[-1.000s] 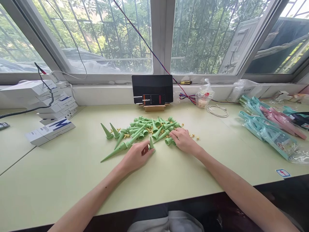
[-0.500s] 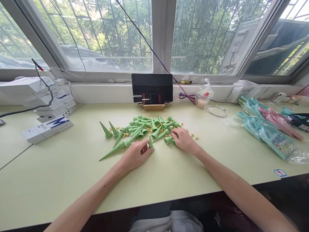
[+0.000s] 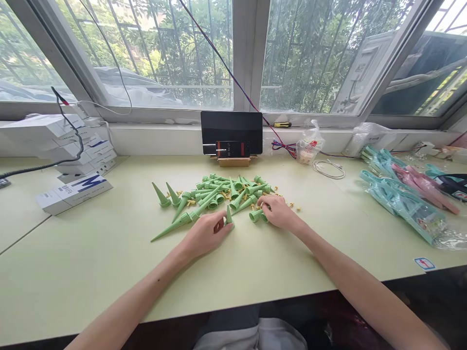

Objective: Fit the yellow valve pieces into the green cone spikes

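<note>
Holding one green cone (image 3: 229, 215) point-up at the table (image 3: 284, 267), my left hand (image 3: 208, 231) has thumb and fingers closed around it, just in front of the pile of green pieces (image 3: 237, 200). My right hand (image 3: 276, 210) rests at the pile's right side, fingers curled beside two open-ended pieces (image 3: 255, 216); whether they grip anything, I cannot tell. As I judge it, much is left: two standing cones (image 3: 160, 196) are upright at the far left, but most pieces lie loose and tangled, with yellow pegs (image 3: 291, 204) scattered among them and to the right.
</note>
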A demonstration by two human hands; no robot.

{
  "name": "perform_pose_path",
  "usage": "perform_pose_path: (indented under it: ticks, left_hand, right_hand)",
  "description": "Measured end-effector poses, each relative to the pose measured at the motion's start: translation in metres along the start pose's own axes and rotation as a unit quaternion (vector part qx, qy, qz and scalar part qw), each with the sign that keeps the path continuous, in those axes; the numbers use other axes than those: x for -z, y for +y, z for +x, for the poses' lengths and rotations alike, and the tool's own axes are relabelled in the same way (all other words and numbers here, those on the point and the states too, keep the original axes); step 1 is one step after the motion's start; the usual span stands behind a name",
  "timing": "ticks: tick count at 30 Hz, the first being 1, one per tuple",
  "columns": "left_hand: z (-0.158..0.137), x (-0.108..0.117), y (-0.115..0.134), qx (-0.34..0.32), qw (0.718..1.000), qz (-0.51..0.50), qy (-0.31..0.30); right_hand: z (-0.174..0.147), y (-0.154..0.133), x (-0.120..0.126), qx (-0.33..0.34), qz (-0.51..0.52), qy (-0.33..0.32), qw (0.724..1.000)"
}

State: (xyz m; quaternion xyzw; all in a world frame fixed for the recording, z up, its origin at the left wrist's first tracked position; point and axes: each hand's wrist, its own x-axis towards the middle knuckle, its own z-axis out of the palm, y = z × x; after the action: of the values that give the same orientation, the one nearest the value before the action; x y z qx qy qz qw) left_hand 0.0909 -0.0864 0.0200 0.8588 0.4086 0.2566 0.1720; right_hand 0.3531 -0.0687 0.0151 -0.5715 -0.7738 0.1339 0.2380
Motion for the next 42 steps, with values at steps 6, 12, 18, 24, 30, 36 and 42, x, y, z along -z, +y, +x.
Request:
perform_pose_path:
  ticks: [6, 12, 18, 24, 30, 36, 42]
  left_hand:
    - [0.000, 0.001, 0.001, -0.001, 1.000, 0.001, 0.001]
    - [0.001, 0.001, 0.000, -0.001, 1.000, 0.008, -0.003]
    - [0.001, 0.001, 0.002, -0.003, 1.000, -0.004, 0.006]
    - [0.000, 0.000, 0.001, -0.002, 1.000, 0.002, 0.002]
    - [0.000, -0.001, 0.000, -0.002, 1.000, 0.014, -0.003]
    - [-0.001, -0.001, 0.000, -0.001, 1.000, 0.013, -0.008]
    - [0.000, 0.000, 0.000, -0.002, 1.000, 0.014, -0.007]
  right_hand:
    - [-0.001, -0.003, 0.002, 0.004, 0.015, 0.000, 1.000]
    - [0.000, -0.001, -0.001, 0.030, 0.018, 0.016, 0.999]
    - [-0.003, -0.006, -0.002, 0.031, -0.014, 0.013, 0.999]
    - [-0.008, -0.013, -0.001, 0.046, -0.014, 0.008, 0.999]
    - [-0.009, -0.017, -0.004, 0.073, 0.011, 0.021, 0.997]
    - [-0.009, -0.015, -0.009, 0.082, 0.020, 0.024, 0.996]
    - [-0.009, -0.013, -0.012, 0.073, 0.025, 0.027, 0.997]
